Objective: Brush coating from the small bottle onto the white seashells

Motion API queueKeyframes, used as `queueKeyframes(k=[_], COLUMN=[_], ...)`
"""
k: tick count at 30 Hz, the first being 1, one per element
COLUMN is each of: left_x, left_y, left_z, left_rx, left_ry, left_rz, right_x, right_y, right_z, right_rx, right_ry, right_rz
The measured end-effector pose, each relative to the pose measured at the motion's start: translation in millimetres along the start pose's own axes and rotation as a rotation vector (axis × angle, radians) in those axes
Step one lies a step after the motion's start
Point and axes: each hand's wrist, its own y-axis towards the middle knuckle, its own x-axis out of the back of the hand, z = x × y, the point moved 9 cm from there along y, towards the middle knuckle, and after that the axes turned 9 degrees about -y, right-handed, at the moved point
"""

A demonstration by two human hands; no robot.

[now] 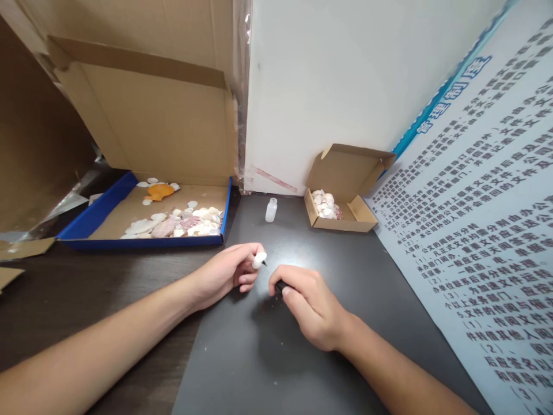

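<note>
My left hand pinches a small white seashell between thumb and fingers above the grey mat. My right hand is closed around a short black handle, mostly hidden in the fist, so its kind cannot be made out. A small dark pointed tip shows at the shell's right edge; whether it belongs to the black handle is unclear. Both hands are close together but apart. Beyond them a small translucent plastic bottle stands upright and uncapped.
At the left, an open blue-edged cardboard box holds several seashells and an orange scallop shell. A smaller open cardboard box with shells stands back right. A white wall and a printed board border the grey mat.
</note>
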Motion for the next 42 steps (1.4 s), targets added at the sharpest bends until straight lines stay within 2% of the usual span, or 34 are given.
queueKeyframes(k=[3,7,12,16,21,26,30,35,39,42], left_x=[-1.3,0.9,-0.1,-0.1,-1.0,0.0,-0.5,0.4,-0.5,0.0], left_y=[0.2,0.9,0.5,-0.1,0.5,1.2,1.3,1.3,1.1,0.6], left_z=[-0.1,0.7,0.4,-0.5,-0.5,-0.8,-0.6,-0.8,-0.9,-0.7], left_rx=[-0.002,0.002,0.004,-0.001,-0.001,-0.002,0.002,-0.003,-0.001,-0.002], left_ry=[0.003,0.0,0.008,0.008,0.012,0.005,0.005,0.001,0.004,-0.002], left_rz=[0.012,-0.005,0.007,0.004,0.014,0.003,0.013,0.004,0.011,0.011], right_x=[3.0,-2.0,3.0,0.7,4.6,2.0,5.1,3.0,6.2,8.5], right_y=[-1.4,-2.2,-1.8,-1.6,-1.2,-0.8,-1.1,-0.7,-1.4,-1.9], right_z=[-5.4,5.1,-7.3,2.7,-10.2,1.7,-9.3,2.0,-9.1,-3.2], right_rx=[-0.055,0.064,-0.059,0.048,-0.09,0.031,-0.097,0.033,-0.08,-0.011], right_ry=[-0.022,0.034,-0.006,0.035,-0.014,0.02,-0.024,0.018,-0.026,0.015], right_rz=[-0.037,0.005,-0.052,-0.016,-0.052,-0.026,-0.063,-0.042,-0.071,-0.088])
